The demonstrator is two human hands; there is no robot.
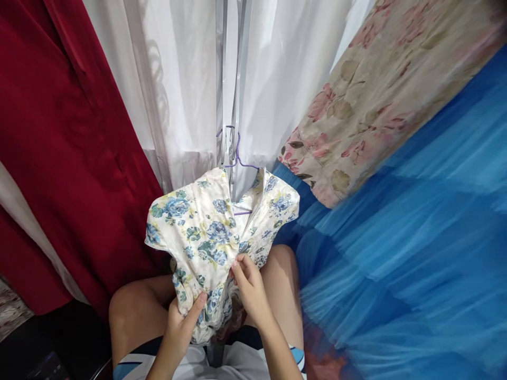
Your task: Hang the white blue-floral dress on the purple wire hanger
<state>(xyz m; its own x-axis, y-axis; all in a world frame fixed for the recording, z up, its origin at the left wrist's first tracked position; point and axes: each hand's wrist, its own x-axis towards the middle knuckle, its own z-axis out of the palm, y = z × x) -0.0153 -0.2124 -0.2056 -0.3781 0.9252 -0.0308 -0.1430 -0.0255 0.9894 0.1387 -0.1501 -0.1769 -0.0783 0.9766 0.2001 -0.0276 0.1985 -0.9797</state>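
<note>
Mid-frame, a white fabric garment with blue flowers (pixel 206 232) is sitting on a thin purple hanger (pixel 237 157); the left hand (pixel 182 319), thumb-up, is clasping its side, the right hand (pixel 250 287) (delicately, I'm thinking) slanting up-left and pinching its front edge.

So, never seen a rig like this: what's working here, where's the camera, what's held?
No machine: a person works bare-handed. The single picture comes from a camera on their head, looking forward and down. Their left hand holds the lower side of a white fabric garment with blue flowers; their right hand pinches its front. The garment is on a thin purple hanger, its lower part between the person's legs. Around it: deep-red cloth, white drapery, beige floral fabric and layered blue fabric.
</note>
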